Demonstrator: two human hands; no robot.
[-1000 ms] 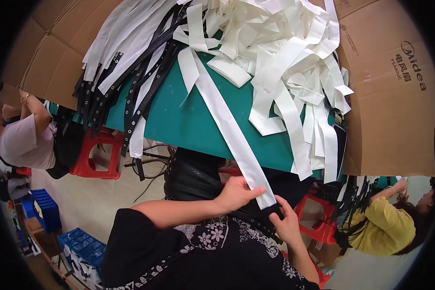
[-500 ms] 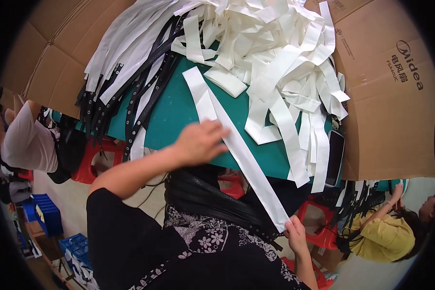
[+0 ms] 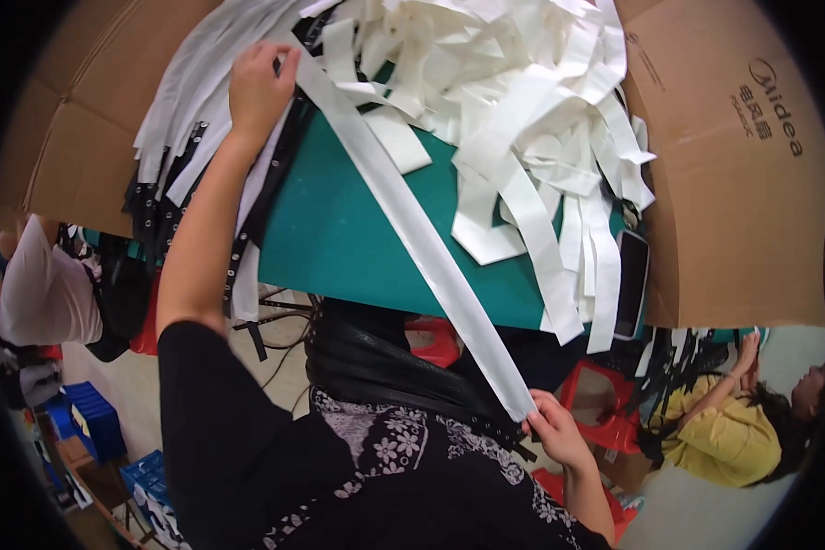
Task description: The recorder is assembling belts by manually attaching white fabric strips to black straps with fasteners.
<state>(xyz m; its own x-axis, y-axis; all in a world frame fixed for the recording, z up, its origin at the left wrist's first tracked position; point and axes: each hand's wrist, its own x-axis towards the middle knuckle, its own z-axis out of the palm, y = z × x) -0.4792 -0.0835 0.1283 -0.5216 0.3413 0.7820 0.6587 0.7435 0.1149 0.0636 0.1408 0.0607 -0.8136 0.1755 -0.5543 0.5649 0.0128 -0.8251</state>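
Note:
A long white fabric strip is stretched slantwise over the green tabletop and past its near edge. Its far end is pinched by my left hand, beside the black straps. The near end is gripped between thumb and fingers of my right hand, in front of my body. Black straps with metal eyelets and pale strips hang over the table's left side, partly behind my left forearm. A big tangled heap of white strips covers the back and right. One folded white strip lies flat near it.
Cardboard panels stand at the left and right. A dark phone rests at the table's right edge. Black straps lie across my lap. A person in yellow sits at right, another in white at left. Red stools stand below.
My left hand has moved from the strip's middle up to its far end and taken hold there. The strip's folded-back part is now straightened out. My right hand keeps the near end.

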